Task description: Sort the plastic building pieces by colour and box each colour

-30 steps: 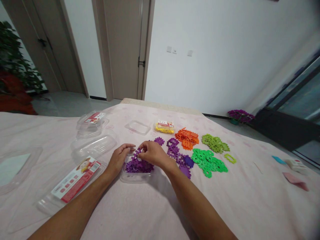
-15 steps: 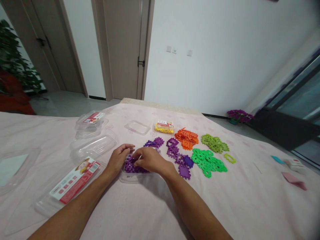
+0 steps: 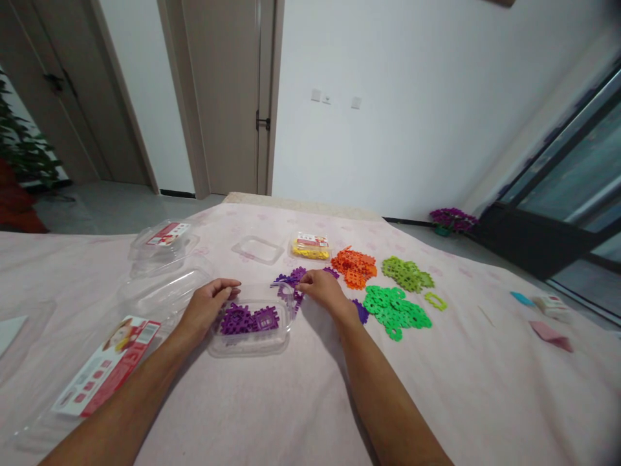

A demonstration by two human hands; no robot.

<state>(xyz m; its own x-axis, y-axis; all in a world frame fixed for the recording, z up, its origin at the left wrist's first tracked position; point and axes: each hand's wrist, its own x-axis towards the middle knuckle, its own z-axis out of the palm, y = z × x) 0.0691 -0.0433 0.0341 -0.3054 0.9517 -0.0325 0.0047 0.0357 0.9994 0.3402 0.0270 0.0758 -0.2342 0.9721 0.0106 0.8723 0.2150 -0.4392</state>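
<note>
Two hands at a clear box (image 3: 250, 342) of purple pieces (image 3: 247, 319) on a pink sheet (image 3: 301, 401).
The left hand (image 3: 206, 307) gripped the clear box by its rim. The right hand (image 3: 323, 291) lay on loose purple pieces (image 3: 290, 279) just beside it; whether its fingers pinched one was unclear. Beyond lay one yellow-filled box (image 3: 310, 247), one empty tray (image 3: 257, 249), one orange pile (image 3: 354, 265) and two green piles (image 3: 395, 310).

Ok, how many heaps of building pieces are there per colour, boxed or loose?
Purple: 2, the boxed heap in the clear box and the loose heap at the right hand
Yellow: 1, in a small box
Orange: 1
Olive green: 1, with a lone frame piece beside it
Bright green: 1
Total: 6
</note>
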